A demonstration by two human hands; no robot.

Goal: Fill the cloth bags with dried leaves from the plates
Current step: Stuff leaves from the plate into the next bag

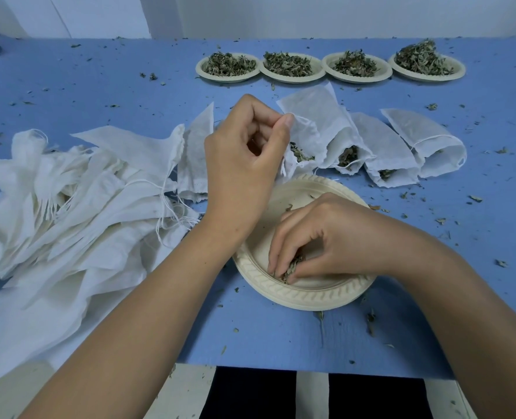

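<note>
My left hand (244, 158) pinches the mouth of a white cloth bag (308, 125) and holds it open just beyond a cream plate (305, 293); some dried leaves show inside the bag. My right hand (320, 237) rests in that plate, its fingertips pinching a small clump of dried leaves (291, 267) near the front rim. The plate holds little else. Three more cloth bags (384, 146) lie in a row to the right, leaves visible in their mouths.
Several plates heaped with dried leaves (287, 66) line the back of the blue table (99, 86). A pile of limp cloth bags (69, 207) with drawstrings lies at the left. Leaf crumbs are scattered over the tabletop. The table's front edge is close to me.
</note>
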